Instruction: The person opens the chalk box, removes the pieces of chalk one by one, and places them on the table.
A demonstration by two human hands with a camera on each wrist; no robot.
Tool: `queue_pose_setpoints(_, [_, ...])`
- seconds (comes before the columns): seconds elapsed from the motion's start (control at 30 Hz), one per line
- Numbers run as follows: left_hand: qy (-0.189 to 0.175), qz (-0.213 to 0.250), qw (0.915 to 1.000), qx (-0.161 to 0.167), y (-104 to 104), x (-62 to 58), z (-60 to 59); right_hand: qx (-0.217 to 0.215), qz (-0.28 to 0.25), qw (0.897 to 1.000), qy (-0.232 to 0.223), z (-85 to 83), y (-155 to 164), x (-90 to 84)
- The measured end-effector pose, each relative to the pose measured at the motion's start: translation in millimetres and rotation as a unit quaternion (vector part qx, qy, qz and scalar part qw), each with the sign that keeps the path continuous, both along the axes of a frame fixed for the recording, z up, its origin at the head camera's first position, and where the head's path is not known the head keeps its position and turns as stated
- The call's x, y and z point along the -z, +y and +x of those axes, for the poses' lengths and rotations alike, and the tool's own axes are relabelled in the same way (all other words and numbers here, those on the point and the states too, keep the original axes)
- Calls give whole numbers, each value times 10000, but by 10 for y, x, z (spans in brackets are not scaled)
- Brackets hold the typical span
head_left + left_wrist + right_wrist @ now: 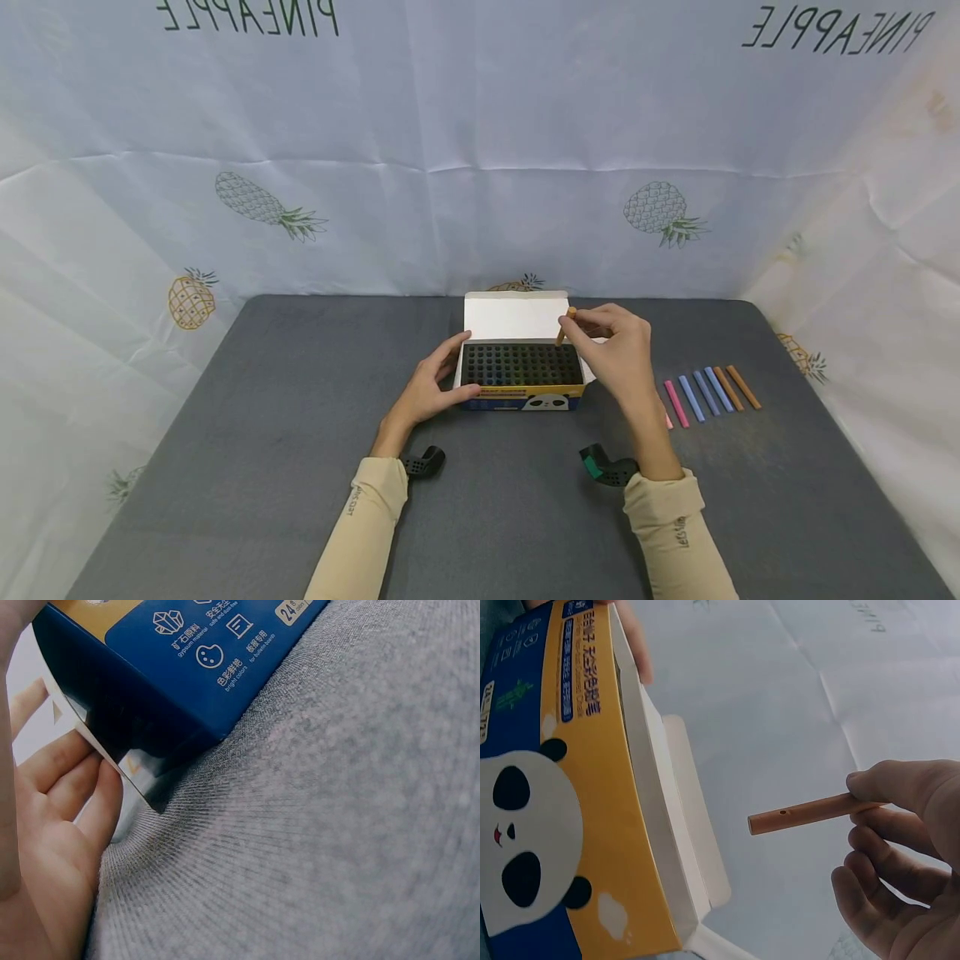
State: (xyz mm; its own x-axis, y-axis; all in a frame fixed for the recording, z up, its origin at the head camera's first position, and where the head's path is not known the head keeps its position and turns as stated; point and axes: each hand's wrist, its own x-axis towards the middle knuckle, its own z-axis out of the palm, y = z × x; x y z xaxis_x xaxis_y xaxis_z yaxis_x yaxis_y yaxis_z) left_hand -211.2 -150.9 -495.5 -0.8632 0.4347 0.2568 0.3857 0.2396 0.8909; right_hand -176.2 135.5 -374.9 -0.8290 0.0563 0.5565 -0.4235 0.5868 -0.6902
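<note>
An open chalk box [491, 402], blue and yellow with a panda on its front, stands on the table with its white lid [516, 317] raised at the back. Inside it is a black insert [522, 364] full of rows of holes. My left hand [427, 385] grips the box's left end, thumb at the front corner and fingers around the side flap, as the left wrist view shows. Between thumb and fingertips, my right hand [621, 350] pinches an orange-brown chalk stick [802, 814]. The stick is tilted above the right end of the insert; its lower tip overlaps the back edge in the head view.
To the right of the box, a slanted row of chalk sticks lies on the grey table [262, 433]: pink [677, 404], several blue [692, 398] and brown [743, 387], partly behind my right forearm. White pineapple-print cloth [450, 225] hangs behind the table and at its sides.
</note>
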Motion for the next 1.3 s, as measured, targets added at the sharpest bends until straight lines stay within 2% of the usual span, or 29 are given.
queue_pose_setpoints(0.5, [123, 129, 9998, -29, -9, 29, 18, 458, -33, 9989, 121, 29, 274, -3])
queue_pose_setpoints(1.1, [79, 158, 9998, 20, -14, 21, 4, 795, -592, 9949, 208, 114, 589, -81])
queue_pose_setpoints(1.3, [96, 142, 9999, 19, -14, 24, 3, 1014, -621, 9925, 268, 125, 747, -58])
